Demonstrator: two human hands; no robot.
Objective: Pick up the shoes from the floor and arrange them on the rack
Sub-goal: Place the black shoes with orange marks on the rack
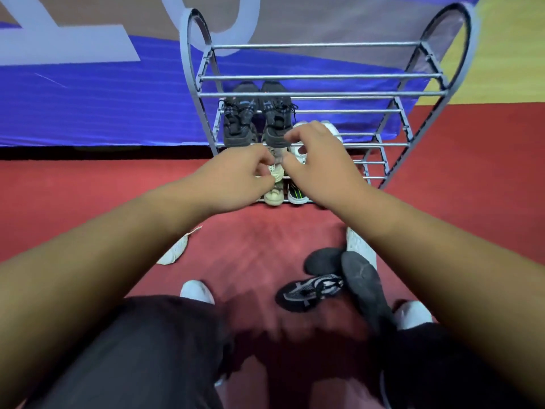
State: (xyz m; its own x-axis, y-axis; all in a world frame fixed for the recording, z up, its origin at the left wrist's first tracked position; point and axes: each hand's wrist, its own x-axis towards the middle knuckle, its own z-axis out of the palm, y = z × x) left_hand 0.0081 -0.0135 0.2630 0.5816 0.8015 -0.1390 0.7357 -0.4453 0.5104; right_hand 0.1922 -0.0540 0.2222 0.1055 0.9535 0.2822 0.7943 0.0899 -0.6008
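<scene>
Two hands meet at the beige shoe (273,193) on a lower shelf of the rack (324,77), left hand (236,175) fingers pinching its collar, right hand (320,163) fingers half-curled, hold unclear, while the light, soft black shoes (312,290) on the floor (259,243) probably lift best by the heel rim.

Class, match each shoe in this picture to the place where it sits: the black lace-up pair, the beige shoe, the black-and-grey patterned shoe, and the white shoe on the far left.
Shoes
1. black lace-up pair
2. beige shoe
3. black-and-grey patterned shoe
4. white shoe

Places
A. red floor, partly under the left forearm
B. a higher shelf of the rack
C. red floor, beside a plain dark shoe
D. a low shelf of the rack, next to a striped white shoe

Pairs: 1-B, 2-D, 3-C, 4-A
</scene>
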